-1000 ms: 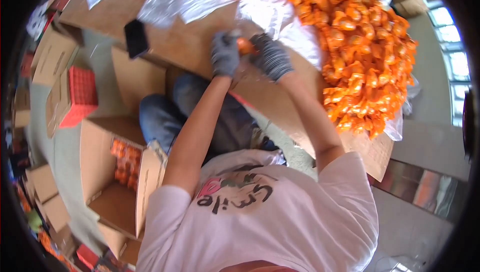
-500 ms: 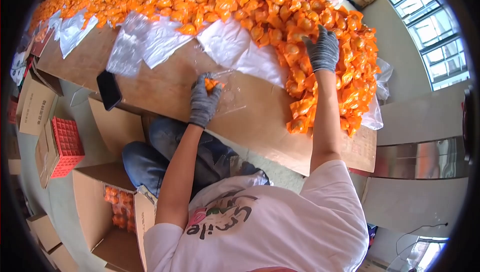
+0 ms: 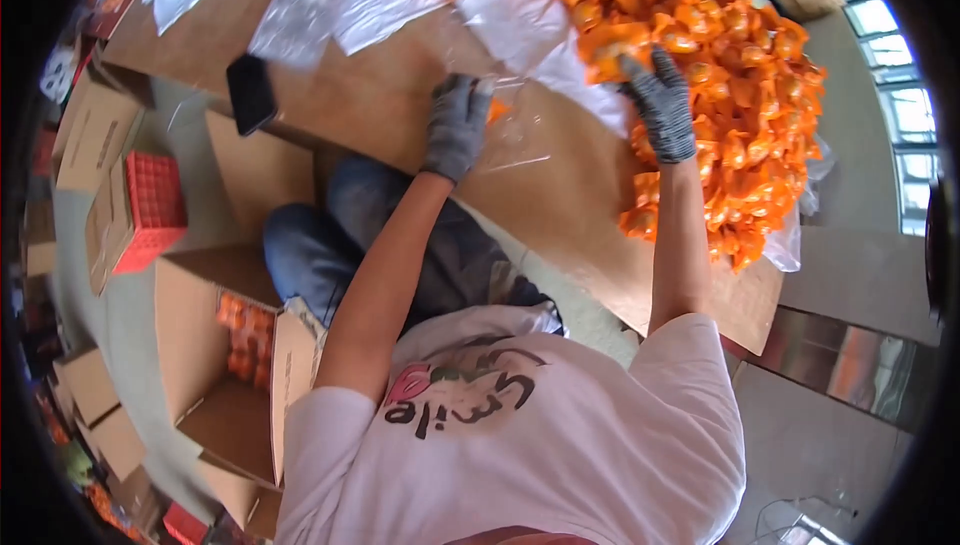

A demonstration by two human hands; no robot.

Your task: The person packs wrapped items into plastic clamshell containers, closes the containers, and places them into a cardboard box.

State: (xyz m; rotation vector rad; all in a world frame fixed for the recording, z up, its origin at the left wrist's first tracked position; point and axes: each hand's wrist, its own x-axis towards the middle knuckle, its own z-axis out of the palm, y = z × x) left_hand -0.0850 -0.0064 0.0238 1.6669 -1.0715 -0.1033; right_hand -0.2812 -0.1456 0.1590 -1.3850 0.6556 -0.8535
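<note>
My left hand, in a grey knitted glove, is over the brown tabletop with its fingers curled at the side of a clear plastic tray. A small orange-wrapped packet shows just beside its thumb. My right hand, gloved the same way, is at the near-left edge of a big heap of orange-wrapped packets. Its fingers are closed on an orange-wrapped packet, smeared by motion. The packets look round inside shiny twisted film.
A black phone lies at the table's near edge. Clear plastic and white sheets lie under the heap. Below left stands an open carton with packed orange items; a red crate is beyond it.
My right hand has drawn left out of the heap, bringing an orange-wrapped packet. The packet earlier between my left fingers now lies beside the thumb. The whole view has shifted.
</note>
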